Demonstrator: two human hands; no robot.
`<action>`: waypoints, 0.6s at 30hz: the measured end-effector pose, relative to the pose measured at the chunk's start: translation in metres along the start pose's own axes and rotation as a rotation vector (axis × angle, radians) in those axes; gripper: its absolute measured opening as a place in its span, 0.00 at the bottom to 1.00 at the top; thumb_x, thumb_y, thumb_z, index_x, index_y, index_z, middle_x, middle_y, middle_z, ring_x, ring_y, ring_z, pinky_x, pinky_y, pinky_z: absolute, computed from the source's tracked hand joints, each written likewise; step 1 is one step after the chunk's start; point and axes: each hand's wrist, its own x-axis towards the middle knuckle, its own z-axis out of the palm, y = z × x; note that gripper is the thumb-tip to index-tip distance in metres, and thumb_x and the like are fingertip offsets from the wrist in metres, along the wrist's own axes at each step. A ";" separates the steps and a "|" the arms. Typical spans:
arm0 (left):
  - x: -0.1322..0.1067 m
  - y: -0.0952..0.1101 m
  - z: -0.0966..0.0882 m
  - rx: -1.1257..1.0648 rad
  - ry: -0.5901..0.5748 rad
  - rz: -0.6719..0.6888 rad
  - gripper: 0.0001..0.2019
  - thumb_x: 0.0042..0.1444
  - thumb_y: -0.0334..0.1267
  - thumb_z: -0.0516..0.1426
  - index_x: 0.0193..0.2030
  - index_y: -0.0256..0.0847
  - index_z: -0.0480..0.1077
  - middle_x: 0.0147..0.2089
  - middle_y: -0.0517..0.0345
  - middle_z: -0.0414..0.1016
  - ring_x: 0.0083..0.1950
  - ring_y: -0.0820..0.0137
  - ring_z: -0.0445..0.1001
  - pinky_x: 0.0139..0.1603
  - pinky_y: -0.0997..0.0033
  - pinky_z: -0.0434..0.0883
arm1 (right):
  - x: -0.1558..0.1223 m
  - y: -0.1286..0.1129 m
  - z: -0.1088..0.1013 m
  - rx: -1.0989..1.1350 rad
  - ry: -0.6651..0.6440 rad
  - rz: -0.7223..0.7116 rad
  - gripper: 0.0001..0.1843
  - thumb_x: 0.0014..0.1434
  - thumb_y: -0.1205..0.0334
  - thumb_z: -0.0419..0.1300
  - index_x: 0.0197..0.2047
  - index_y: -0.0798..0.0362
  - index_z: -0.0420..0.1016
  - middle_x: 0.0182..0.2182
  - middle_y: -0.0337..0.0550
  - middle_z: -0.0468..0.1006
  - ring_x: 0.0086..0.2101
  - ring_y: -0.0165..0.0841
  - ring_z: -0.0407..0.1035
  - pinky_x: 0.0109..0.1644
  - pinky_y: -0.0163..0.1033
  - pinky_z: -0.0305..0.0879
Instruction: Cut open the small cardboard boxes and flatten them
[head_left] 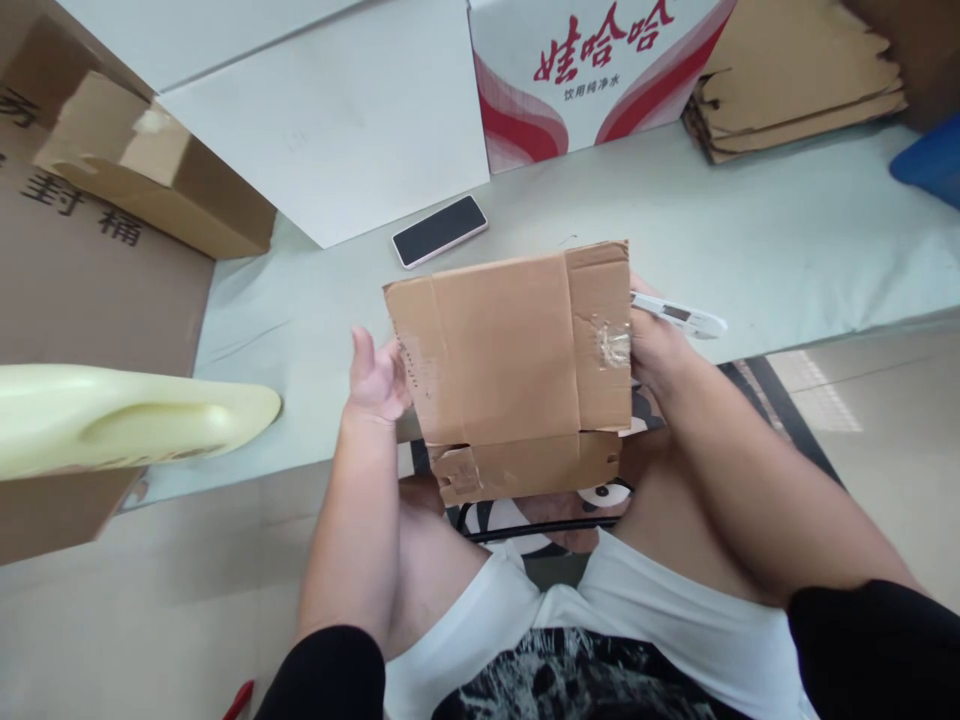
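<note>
1. Creased brown cardboard piece [502, 350], held above the lap [559, 600] and the pale green-covered table's [787, 250] near edge; it looks mostly flattened, clear tape [613, 343] remaining at right. Broad face up, narrow flap [536, 468] pointing near; long axis unclear.
2. Left hand [379, 380] at its left edge: thumb spread, other fingers partly hidden, grip untellable.
3. Right hand [655, 345] at its right edge with a slim white cutter [697, 321]; fingers hidden, I cannot tell.

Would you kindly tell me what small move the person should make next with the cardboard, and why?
Probably lay the cardboard flat on the table first: it appears held up across the table's near edge, the left hand's thumb stands clear of it, and the right hand also has a white cutter-like tool near the clear tape.
</note>
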 end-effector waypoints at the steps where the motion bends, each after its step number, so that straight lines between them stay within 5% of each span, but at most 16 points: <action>1: -0.002 0.000 0.003 0.010 -0.009 0.004 0.14 0.53 0.43 0.73 0.40 0.38 0.79 0.38 0.43 0.85 0.60 0.42 0.83 0.59 0.48 0.83 | 0.001 0.000 0.000 0.015 0.011 0.014 0.21 0.42 0.55 0.76 0.36 0.45 0.72 0.31 0.37 0.81 0.29 0.33 0.74 0.30 0.39 0.72; 4: -0.004 0.003 0.007 0.028 -0.012 0.124 0.14 0.46 0.30 0.73 0.40 0.39 0.79 0.38 0.48 0.85 0.54 0.48 0.86 0.58 0.55 0.83 | 0.006 -0.002 -0.009 0.059 0.021 0.040 0.23 0.43 0.53 0.76 0.37 0.46 0.70 0.29 0.33 0.80 0.27 0.30 0.74 0.30 0.37 0.73; 9: 0.006 0.015 0.001 -0.152 0.183 0.408 0.02 0.63 0.34 0.63 0.41 0.43 0.78 0.46 0.54 0.86 0.56 0.62 0.85 0.60 0.66 0.81 | 0.010 -0.006 -0.032 0.081 0.062 0.057 0.32 0.42 0.41 0.79 0.40 0.46 0.68 0.31 0.35 0.85 0.32 0.30 0.82 0.36 0.34 0.78; 14: 0.020 0.016 -0.001 -0.316 0.294 0.355 0.13 0.73 0.36 0.51 0.43 0.41 0.77 0.45 0.53 0.86 0.59 0.65 0.83 0.62 0.66 0.80 | 0.004 0.001 -0.022 0.037 -0.103 0.209 0.38 0.39 0.35 0.80 0.45 0.48 0.74 0.36 0.44 0.88 0.33 0.32 0.83 0.31 0.32 0.76; 18: 0.026 0.008 0.005 -0.351 0.236 0.312 0.09 0.70 0.36 0.55 0.44 0.42 0.77 0.45 0.54 0.86 0.55 0.63 0.84 0.61 0.64 0.81 | -0.003 0.015 0.003 -0.007 -0.156 0.190 0.34 0.38 0.38 0.81 0.39 0.49 0.75 0.25 0.37 0.81 0.23 0.28 0.75 0.23 0.29 0.69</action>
